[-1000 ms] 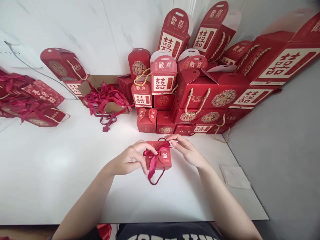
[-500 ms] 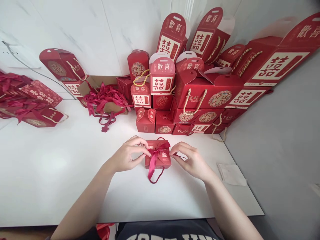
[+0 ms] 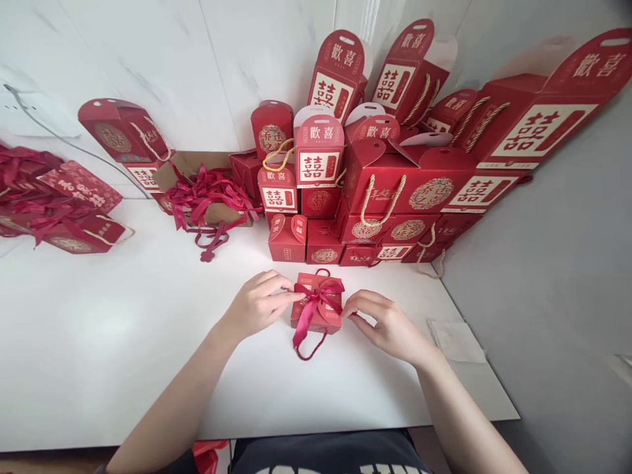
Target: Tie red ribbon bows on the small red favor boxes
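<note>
A small red gift box [image 3: 332,321] with a dark red cord handle lies on the white table in front of me. A crimson ribbon [image 3: 306,318] is tied in a bow across its top, one tail hanging over the near side. My left hand [image 3: 261,301] pinches the bow's left loop between thumb and fingers. At the box's right edge, my right hand [image 3: 379,322] is closed, thumb and fingertips together on the ribbon's right end.
Behind the box stands a stack of red gift boxes [image 3: 368,197] along the wall. An open cardboard box [image 3: 190,160] of crimson ribbons sits left of it. Ribboned boxes [image 3: 74,230] lie at far left. A white tissue [image 3: 457,341] rests near the right edge.
The gift box has turned slightly and shifted a little to the right. The bow's loops are spread wider, and my right hand has moved slightly right.
</note>
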`<action>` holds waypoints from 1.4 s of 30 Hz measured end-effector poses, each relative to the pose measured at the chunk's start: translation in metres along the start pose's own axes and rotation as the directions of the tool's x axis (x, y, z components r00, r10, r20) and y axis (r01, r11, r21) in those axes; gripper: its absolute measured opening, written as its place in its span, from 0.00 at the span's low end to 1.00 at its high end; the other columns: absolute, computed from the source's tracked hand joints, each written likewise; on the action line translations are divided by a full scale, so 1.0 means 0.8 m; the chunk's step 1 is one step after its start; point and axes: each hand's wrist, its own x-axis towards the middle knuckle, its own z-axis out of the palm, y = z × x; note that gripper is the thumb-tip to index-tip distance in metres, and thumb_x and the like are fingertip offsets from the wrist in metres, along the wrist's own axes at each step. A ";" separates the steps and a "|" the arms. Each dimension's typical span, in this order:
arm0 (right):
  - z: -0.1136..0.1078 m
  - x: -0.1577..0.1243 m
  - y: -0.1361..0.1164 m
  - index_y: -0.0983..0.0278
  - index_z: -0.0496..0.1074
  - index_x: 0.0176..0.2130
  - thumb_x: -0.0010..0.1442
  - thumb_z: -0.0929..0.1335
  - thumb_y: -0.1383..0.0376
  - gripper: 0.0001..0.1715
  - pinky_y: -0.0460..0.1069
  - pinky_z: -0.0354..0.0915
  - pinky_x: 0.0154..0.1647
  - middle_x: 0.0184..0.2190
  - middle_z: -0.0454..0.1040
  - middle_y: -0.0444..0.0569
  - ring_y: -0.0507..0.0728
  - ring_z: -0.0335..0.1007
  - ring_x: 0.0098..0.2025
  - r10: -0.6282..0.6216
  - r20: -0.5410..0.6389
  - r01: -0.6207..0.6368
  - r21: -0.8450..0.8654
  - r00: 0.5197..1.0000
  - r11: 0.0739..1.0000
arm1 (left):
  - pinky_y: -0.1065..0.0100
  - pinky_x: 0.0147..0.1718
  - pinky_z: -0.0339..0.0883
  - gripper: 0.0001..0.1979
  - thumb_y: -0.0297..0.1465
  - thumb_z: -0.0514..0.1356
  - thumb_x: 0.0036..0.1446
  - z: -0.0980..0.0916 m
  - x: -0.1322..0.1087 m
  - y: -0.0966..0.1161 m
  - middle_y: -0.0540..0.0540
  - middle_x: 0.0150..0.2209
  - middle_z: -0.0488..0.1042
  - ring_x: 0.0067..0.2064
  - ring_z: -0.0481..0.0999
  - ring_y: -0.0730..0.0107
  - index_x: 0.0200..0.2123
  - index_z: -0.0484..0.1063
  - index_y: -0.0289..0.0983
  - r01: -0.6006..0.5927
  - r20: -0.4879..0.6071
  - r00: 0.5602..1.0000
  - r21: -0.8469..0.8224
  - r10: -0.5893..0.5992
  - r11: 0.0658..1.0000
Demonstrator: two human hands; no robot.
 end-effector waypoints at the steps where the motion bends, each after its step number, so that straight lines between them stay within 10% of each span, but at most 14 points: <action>1: -0.001 -0.001 0.000 0.60 0.70 0.41 0.63 0.63 0.76 0.13 0.52 0.65 0.45 0.39 0.73 0.49 0.56 0.69 0.42 0.009 0.005 -0.009 0.006 1.000 1.000 | 0.65 0.34 0.67 0.16 0.19 0.57 0.57 0.002 0.001 0.001 0.47 0.35 0.74 0.36 0.69 0.68 0.43 0.76 0.43 -0.022 -0.006 1.000 0.044 0.022 0.999; 10: -0.016 0.015 0.002 0.62 0.70 0.31 0.69 0.61 0.61 0.16 0.50 0.62 0.39 0.29 0.72 0.45 0.54 0.68 0.33 0.134 0.192 -0.135 -0.004 0.972 0.991 | 0.60 0.39 0.66 0.09 0.26 0.55 0.60 -0.006 0.025 0.016 0.42 0.43 0.73 0.43 0.70 0.61 0.40 0.75 0.38 0.055 0.137 0.986 0.253 -0.092 0.966; 15: -0.023 0.052 0.021 0.61 0.68 0.35 0.69 0.59 0.55 0.18 0.49 0.62 0.38 0.34 0.72 0.46 0.55 0.68 0.36 0.300 -0.068 -0.294 0.090 0.951 0.952 | 0.59 0.41 0.65 0.09 0.35 0.57 0.61 -0.007 0.037 0.020 0.42 0.41 0.72 0.41 0.70 0.61 0.35 0.73 0.37 0.098 0.153 0.979 0.209 -0.131 0.973; 28: -0.008 0.073 0.030 0.62 0.73 0.33 0.63 0.68 0.58 0.11 0.57 0.55 0.62 0.55 0.69 0.52 0.60 0.63 0.60 0.126 0.109 -0.160 0.409 0.986 0.899 | 0.60 0.51 0.65 0.18 0.40 0.67 0.52 0.015 0.028 0.018 0.46 0.44 0.67 0.48 0.68 0.63 0.23 0.62 0.37 0.533 0.213 0.846 -0.316 -0.489 0.785; 42: 0.016 0.067 0.027 0.63 0.72 0.28 0.66 0.65 0.55 0.19 0.57 0.55 0.63 0.60 0.66 0.50 0.60 0.59 0.63 0.123 0.115 -0.166 0.540 0.986 0.825 | 0.57 0.58 0.60 0.20 0.39 0.56 0.63 0.027 0.014 -0.001 0.44 0.53 0.70 0.57 0.66 0.60 0.20 0.69 0.36 0.521 0.225 0.850 -0.495 -0.476 0.696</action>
